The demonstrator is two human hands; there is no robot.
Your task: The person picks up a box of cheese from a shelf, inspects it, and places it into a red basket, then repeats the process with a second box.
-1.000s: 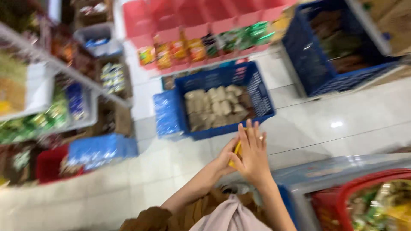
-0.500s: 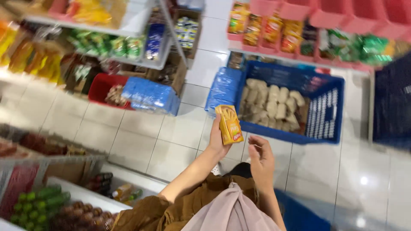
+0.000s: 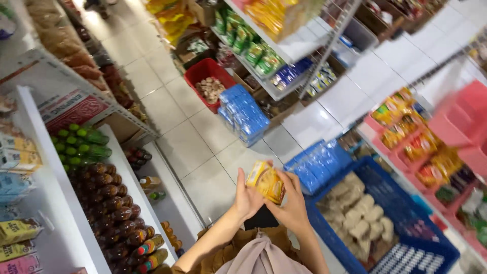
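Observation:
A small yellow packet point(image 3: 266, 181) is held in front of me over the tiled floor point(image 3: 193, 147). My left hand point(image 3: 246, 195) grips its left side from below. My right hand point(image 3: 294, 203) closes around its right side, fingers wrapped over the top edge. Both hands are together on the packet, just left of a blue crate point(image 3: 401, 238) filled with pale bagged goods. My brown sleeves and a beige scarf show at the bottom.
White shelves point(image 3: 45, 203) on the left carry rows of dark and green-capped bottles point(image 3: 109, 203). A red tub point(image 3: 208, 83) and a blue wrapped pack point(image 3: 246, 114) sit on the floor ahead. Snack racks point(image 3: 416, 147) stand to the right; a stocked shelf point(image 3: 274, 56) runs beyond.
The view has swung to the left, bringing the bottle shelves into sight. My right hand has come up and now holds the packet together with my left.

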